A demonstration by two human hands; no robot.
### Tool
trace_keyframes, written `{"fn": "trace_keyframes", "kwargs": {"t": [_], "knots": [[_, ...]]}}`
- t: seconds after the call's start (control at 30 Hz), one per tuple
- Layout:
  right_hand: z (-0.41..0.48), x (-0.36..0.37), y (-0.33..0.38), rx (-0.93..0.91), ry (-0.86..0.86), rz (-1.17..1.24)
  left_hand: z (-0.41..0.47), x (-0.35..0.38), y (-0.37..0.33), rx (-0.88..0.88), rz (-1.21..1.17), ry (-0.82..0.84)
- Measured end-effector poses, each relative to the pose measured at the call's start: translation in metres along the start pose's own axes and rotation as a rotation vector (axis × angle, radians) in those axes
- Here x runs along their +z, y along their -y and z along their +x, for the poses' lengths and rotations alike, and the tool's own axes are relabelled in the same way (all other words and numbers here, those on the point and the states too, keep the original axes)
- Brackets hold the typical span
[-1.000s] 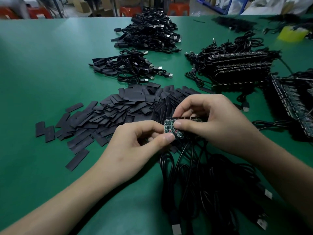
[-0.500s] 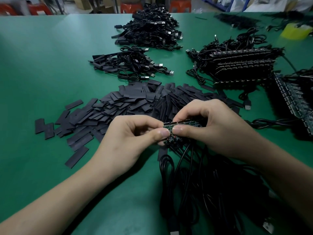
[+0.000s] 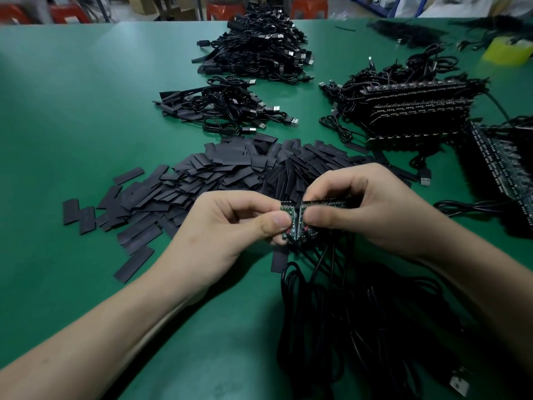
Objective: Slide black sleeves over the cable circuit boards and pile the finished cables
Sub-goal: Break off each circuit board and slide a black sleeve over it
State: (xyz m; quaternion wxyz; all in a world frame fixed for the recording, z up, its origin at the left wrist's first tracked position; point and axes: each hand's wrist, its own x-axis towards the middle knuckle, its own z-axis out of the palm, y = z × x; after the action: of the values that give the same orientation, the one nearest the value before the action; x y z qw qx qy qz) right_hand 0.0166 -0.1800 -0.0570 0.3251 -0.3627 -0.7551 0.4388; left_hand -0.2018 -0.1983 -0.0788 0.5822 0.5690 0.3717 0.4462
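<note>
Above the green table (image 3: pixel 72 111), my left hand (image 3: pixel 227 226) pinches one small green circuit board (image 3: pixel 288 215) at the end of a strip. My right hand (image 3: pixel 366 209) grips the strip of joined circuit boards (image 3: pixel 326 204), and a gap shows between the end board and the strip. Black cables (image 3: pixel 360 313) hang from the boards onto the table in front of me. A spread of flat black sleeves (image 3: pixel 202 177) lies just behind my hands. Two piles of sleeved cables lie farther back: a small pile (image 3: pixel 225 108) and a large pile (image 3: pixel 259 50).
Stacked strips of boards with cables (image 3: pixel 415 105) stand at the right, with more boards (image 3: pixel 501 163) at the right edge. A yellow object (image 3: pixel 507 51) sits at the far right. Red stools (image 3: pixel 308 7) stand beyond the table's far edge.
The end board has tilted away from the strip, opening a gap between them. Both hands stayed close together above the cables.
</note>
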Motion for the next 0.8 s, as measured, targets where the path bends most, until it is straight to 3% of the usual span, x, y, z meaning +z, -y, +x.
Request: {"fn": "trace_keyframes", "kwargs": {"t": [0.13,0.23,0.33,0.43,0.6,0.7,0.8], "knots": [[-0.003,-0.016,-0.002,0.095,-0.140,-0.128,0.001,-0.002,-0.001,0.036,0.035,-0.094],[-0.004,-0.020,-0.001,0.164,-0.181,-0.482,0.000,0.001,-0.001,0.103,0.089,-0.134],[-0.002,-0.004,0.008,0.023,-0.189,-0.640,-0.001,0.001,0.001,0.197,0.202,-0.171],[-0.001,0.012,0.010,-0.136,-0.145,-0.575,-0.001,-0.001,0.003,0.291,0.322,-0.190],[-0.002,0.008,0.011,-0.034,-0.062,-0.317,-0.004,0.004,0.001,0.189,0.288,-0.164],[-0.003,0.006,0.010,-0.040,-0.056,-0.284,-0.009,0.004,0.003,0.147,0.592,-0.066],[-0.003,0.006,0.005,0.003,-0.179,-0.165,-0.015,0.007,-0.001,0.099,0.851,0.063]]}}
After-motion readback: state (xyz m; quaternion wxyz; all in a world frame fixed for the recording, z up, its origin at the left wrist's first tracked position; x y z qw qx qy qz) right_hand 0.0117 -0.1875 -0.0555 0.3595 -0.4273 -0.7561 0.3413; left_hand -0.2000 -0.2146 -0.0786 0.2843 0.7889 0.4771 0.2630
